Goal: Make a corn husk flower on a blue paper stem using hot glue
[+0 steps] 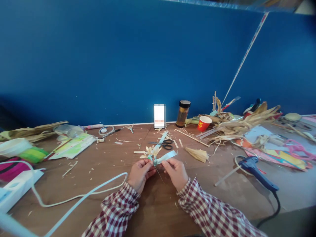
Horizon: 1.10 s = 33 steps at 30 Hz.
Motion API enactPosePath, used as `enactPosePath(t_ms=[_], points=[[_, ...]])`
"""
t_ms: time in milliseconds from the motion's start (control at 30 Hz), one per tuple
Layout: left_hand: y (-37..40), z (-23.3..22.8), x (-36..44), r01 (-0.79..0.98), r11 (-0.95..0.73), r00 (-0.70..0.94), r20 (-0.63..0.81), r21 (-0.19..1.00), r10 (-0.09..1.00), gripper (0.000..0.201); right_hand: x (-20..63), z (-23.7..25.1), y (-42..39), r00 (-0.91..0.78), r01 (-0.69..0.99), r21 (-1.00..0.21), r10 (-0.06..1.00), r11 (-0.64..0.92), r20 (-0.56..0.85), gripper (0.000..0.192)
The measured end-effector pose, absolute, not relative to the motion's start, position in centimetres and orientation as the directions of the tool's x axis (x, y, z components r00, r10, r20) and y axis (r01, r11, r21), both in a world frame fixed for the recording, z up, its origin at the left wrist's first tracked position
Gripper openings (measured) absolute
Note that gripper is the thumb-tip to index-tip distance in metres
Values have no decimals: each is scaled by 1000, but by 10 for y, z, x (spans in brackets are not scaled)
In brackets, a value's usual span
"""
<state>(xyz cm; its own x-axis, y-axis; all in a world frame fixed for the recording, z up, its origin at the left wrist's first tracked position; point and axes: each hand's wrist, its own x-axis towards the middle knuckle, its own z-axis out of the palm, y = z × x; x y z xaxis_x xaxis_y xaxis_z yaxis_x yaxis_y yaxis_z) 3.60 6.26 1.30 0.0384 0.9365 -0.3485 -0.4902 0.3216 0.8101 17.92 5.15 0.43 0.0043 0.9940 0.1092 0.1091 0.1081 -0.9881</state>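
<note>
My left hand (139, 172) and my right hand (176, 171) meet over the brown table (103, 171), both in red-checked sleeves. Between their fingertips they pinch a small bundle of pale dried husk (153, 152) wrapped at its base with a light green tape strip (166, 157). The strip's loose end runs up and to the right of my right thumb. A thin stem hangs below the wrapped point. Black-handled scissors (166, 144) lie on the table just behind the bundle.
A blue glue gun (256, 169) with a black cord lies at the right. A red paper cup (203, 123), a dark-lidded jar (183, 113) and a heap of dried husks (242, 123) stand behind. A white cable (81, 197) and power strip (17, 187) lie left.
</note>
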Motion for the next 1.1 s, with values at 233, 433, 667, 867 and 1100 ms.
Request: enactPosePath(t_ms=[233,433,667,867,1100], points=[[63,8,33,-489,344,90,-346,802,934,22,177,10,43,2,300,-910,954,286,300,29],[66,6,32,-489,376,118,-368,787,922,15,178,10,42,0,413,-849,932,331,364,30],[65,8,34,-482,371,94,-374,794,922,14,177,8,42,-10,480,-804,918,351,396,31],[64,10,36,-470,363,68,-377,805,924,17,176,6,40,-16,503,-787,914,358,405,34],[62,14,39,-442,360,54,-376,821,925,19,176,8,44,37,328,-918,968,221,247,33]])
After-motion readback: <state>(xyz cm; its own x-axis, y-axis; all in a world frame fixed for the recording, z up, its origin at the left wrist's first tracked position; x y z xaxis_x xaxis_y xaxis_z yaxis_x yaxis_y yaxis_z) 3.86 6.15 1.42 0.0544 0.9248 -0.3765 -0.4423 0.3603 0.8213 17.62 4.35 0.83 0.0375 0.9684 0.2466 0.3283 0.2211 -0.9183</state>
